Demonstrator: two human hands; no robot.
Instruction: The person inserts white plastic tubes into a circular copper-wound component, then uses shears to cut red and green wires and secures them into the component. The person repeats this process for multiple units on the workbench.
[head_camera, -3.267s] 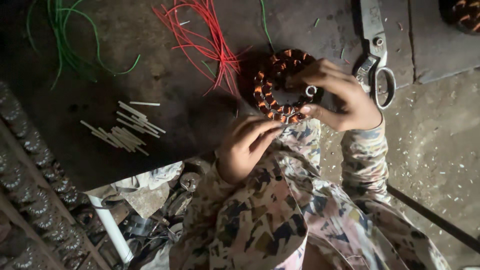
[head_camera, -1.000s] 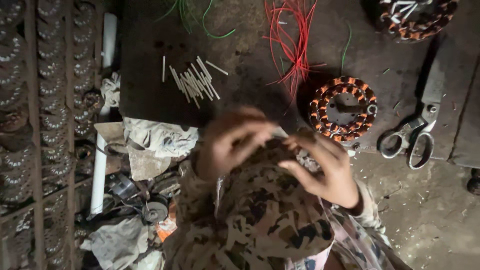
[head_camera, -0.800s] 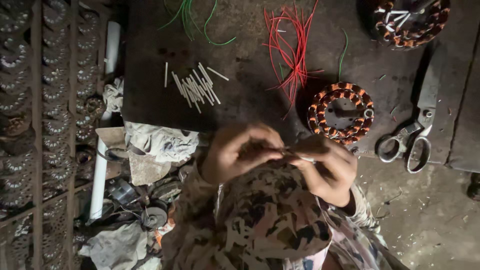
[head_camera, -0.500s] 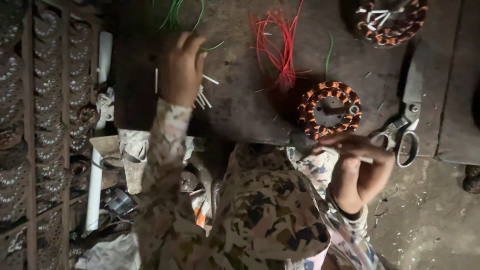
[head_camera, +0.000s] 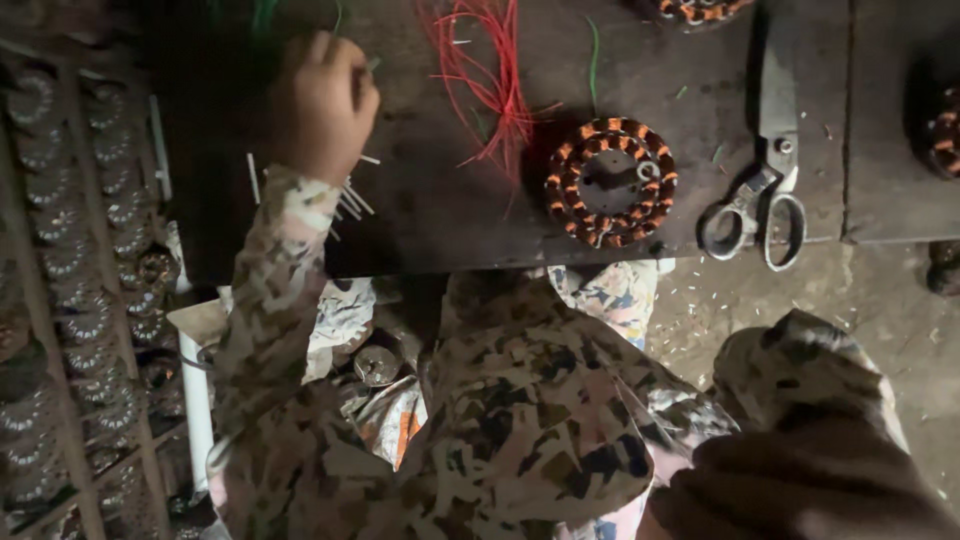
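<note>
At the far left I see racks (head_camera: 60, 260) filled with rows of round wound parts, standing beside the dark work board (head_camera: 450, 200). My left hand (head_camera: 320, 105) is stretched out over the top left part of this board. Its fingers are curled together, above a small heap of thin white sticks (head_camera: 345, 195), and close to some green wires (head_camera: 265, 15) at the upper edge. I cannot tell if the fingers already pinch a stick or a wire, because the hand hides what is under it.

Next comes a loose bunch of red wires (head_camera: 485, 80), and just right of it a round stator with orange and dark windings (head_camera: 610, 180) lies flat near the front edge of the board. Large scissors (head_camera: 765, 170) lie further right, with the handles over the edge.

My right hand (head_camera: 800, 490) is low in the bottom right corner, very near to the camera and dark; whether it is open or closed I cannot tell.

I think the risk is here: the sleeve passes over the sticks and may sweep them off the board into the clutter below. Also the stator and the scissors sit close to the edge, so a push from the knee or the arm could drop them.
</note>
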